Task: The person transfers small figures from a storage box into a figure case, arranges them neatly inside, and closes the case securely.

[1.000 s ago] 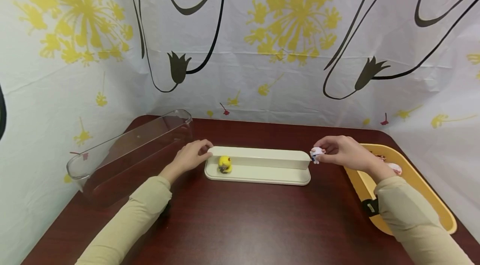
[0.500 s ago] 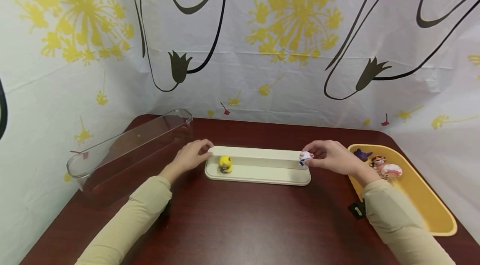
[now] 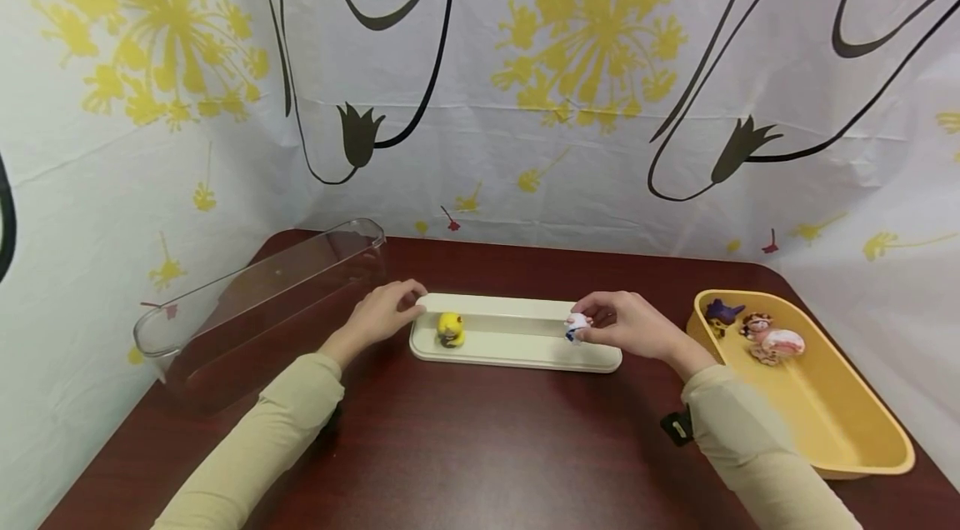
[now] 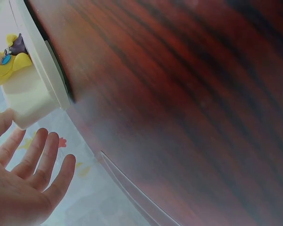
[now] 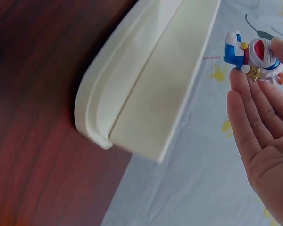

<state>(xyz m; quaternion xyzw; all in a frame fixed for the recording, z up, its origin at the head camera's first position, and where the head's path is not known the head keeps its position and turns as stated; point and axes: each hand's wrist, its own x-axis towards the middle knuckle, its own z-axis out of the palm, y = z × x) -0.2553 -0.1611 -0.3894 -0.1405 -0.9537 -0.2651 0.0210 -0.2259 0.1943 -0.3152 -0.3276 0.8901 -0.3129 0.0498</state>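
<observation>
My right hand (image 3: 626, 324) pinches a small blue-and-white cat figurine (image 5: 254, 54) between thumb and fingertips. The figurine has an open red mouth, a yellow bell and a gold star. In the head view it overlaps the right part of a long cream stepped display base (image 3: 525, 351). My left hand (image 3: 381, 313) reaches to the base's left end, its thumb and fingertips right at the raised step's corner and its fingers loosely extended. A yellow figurine (image 3: 450, 329) stands on the lower level near that end; the left wrist view shows dark and blue parts on it.
A long clear plastic cover (image 3: 262, 305) lies at the left of the dark red table (image 3: 480, 447). At the right, a yellow tray (image 3: 817, 422) holds a purple figurine (image 3: 722, 313) and pinkish-brown figurines (image 3: 776, 342). A patterned cloth (image 3: 450, 180) hangs behind.
My right hand has moved left with the cat figurine, from beyond the base's right end to over the base. More of the yellow tray's contents show. The left hand has stayed put.
</observation>
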